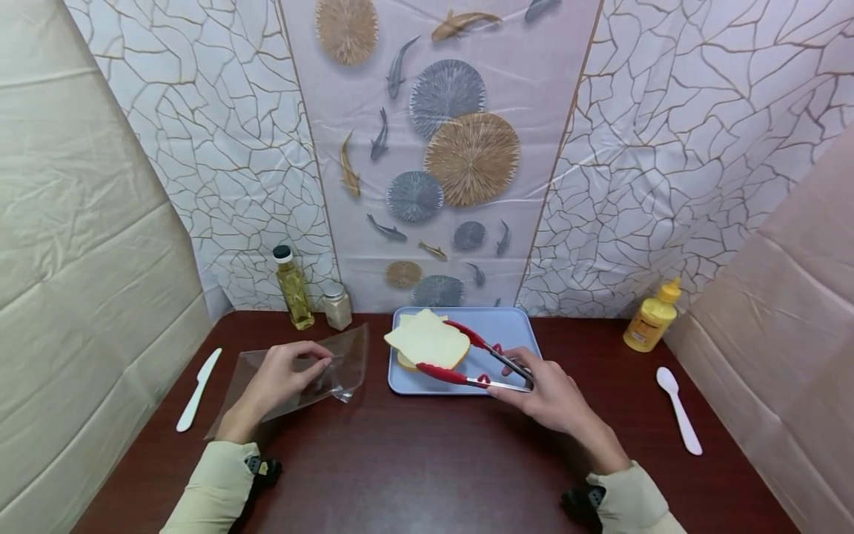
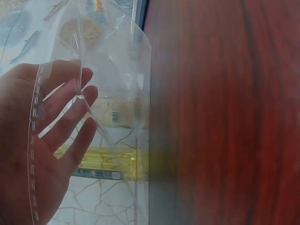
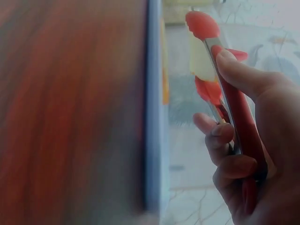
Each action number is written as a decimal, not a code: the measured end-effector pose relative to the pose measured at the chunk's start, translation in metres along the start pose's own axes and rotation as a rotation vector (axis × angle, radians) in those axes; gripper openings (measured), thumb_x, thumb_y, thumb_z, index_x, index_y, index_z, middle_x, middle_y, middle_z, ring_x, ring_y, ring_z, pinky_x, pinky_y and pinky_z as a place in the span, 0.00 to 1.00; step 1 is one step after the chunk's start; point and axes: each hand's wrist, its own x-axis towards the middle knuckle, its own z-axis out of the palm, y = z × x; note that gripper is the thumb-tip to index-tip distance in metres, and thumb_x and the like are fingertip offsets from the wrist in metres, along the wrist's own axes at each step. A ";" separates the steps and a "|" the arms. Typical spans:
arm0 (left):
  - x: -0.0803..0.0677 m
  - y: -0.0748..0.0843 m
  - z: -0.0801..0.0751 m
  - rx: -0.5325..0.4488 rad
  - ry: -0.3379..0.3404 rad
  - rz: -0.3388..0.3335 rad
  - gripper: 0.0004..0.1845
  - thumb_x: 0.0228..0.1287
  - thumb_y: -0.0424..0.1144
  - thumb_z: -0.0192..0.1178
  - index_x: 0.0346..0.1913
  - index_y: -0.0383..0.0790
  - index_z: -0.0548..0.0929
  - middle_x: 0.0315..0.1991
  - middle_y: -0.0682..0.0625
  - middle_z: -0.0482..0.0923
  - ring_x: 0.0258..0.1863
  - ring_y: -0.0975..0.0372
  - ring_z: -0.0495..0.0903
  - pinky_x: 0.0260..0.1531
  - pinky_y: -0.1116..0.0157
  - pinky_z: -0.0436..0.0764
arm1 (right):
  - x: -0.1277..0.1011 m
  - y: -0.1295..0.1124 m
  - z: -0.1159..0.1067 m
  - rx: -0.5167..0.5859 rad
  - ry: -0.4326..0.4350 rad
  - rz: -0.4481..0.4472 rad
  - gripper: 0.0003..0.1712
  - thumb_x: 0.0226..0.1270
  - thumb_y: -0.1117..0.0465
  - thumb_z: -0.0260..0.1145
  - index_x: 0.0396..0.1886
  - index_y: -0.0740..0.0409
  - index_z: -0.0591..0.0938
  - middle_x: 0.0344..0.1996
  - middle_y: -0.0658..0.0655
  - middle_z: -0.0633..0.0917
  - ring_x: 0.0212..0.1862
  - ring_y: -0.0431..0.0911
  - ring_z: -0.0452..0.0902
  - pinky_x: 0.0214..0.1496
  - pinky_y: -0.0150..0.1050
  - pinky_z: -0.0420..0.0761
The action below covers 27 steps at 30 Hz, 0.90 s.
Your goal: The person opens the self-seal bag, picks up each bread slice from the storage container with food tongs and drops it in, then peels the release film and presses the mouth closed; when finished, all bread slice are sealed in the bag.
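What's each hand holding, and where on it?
Right hand grips red tongs by the handle end; their tips clamp a bread slice. Left hand pinches clear plastic bag near its opening.

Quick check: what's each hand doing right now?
Left hand: fingers curled, gripping the clear bag on the table.
Right hand: squeezing the red tongs, which clamp a bread slice above the tray.

Two hands, the left hand [image 1: 283, 374] and the right hand [image 1: 543, 393], work over one dark wooden desk [image 1: 427, 460] bearing one blue tray [image 1: 507, 330], two slices of bread [image 1: 427, 341], one pair of red tongs [image 1: 477, 363] and one clear plastic bag [image 1: 343, 360]. Also counted: one oil bottle [image 1: 293, 288], one small jar [image 1: 337, 305], one mustard bottle [image 1: 650, 317], one white knife [image 1: 198, 389] and one white spoon [image 1: 678, 408].
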 end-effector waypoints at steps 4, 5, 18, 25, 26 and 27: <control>0.001 -0.001 0.002 0.002 -0.010 0.001 0.04 0.71 0.38 0.74 0.45 0.51 0.94 0.41 0.59 0.92 0.37 0.67 0.85 0.43 0.51 0.87 | 0.007 -0.021 0.002 -0.001 -0.016 -0.051 0.41 0.61 0.29 0.78 0.67 0.42 0.80 0.50 0.47 0.91 0.35 0.42 0.76 0.34 0.38 0.74; 0.001 0.000 0.002 0.002 -0.015 0.002 0.04 0.71 0.39 0.74 0.45 0.51 0.94 0.40 0.58 0.92 0.37 0.67 0.85 0.43 0.51 0.87 | 0.009 -0.026 0.003 -0.001 -0.017 -0.066 0.41 0.61 0.29 0.79 0.67 0.42 0.80 0.50 0.48 0.91 0.37 0.42 0.78 0.36 0.38 0.76; 0.000 -0.002 0.002 0.038 0.035 0.020 0.04 0.71 0.36 0.74 0.44 0.50 0.94 0.40 0.59 0.92 0.42 0.63 0.90 0.47 0.47 0.88 | 0.019 -0.052 0.011 -0.031 -0.145 -0.133 0.39 0.63 0.29 0.78 0.66 0.43 0.82 0.48 0.54 0.92 0.42 0.47 0.85 0.41 0.42 0.81; 0.000 -0.003 -0.001 0.037 0.027 -0.010 0.03 0.72 0.36 0.73 0.44 0.48 0.93 0.40 0.59 0.92 0.43 0.61 0.90 0.50 0.46 0.89 | 0.018 -0.051 0.006 -0.018 -0.142 -0.120 0.39 0.63 0.29 0.77 0.67 0.43 0.81 0.49 0.55 0.92 0.44 0.48 0.85 0.44 0.44 0.82; 0.000 -0.003 -0.001 0.037 0.024 -0.015 0.03 0.72 0.36 0.73 0.44 0.48 0.93 0.40 0.58 0.92 0.44 0.61 0.90 0.51 0.47 0.89 | 0.018 -0.051 0.006 -0.015 -0.146 -0.121 0.38 0.63 0.29 0.77 0.67 0.42 0.81 0.48 0.54 0.92 0.43 0.47 0.84 0.43 0.43 0.82; 0.000 -0.003 -0.002 0.036 0.021 -0.022 0.03 0.72 0.37 0.73 0.44 0.49 0.93 0.40 0.58 0.92 0.44 0.61 0.90 0.51 0.47 0.89 | 0.018 -0.052 0.006 -0.007 -0.152 -0.131 0.38 0.63 0.29 0.77 0.67 0.42 0.82 0.47 0.54 0.92 0.42 0.47 0.84 0.43 0.42 0.81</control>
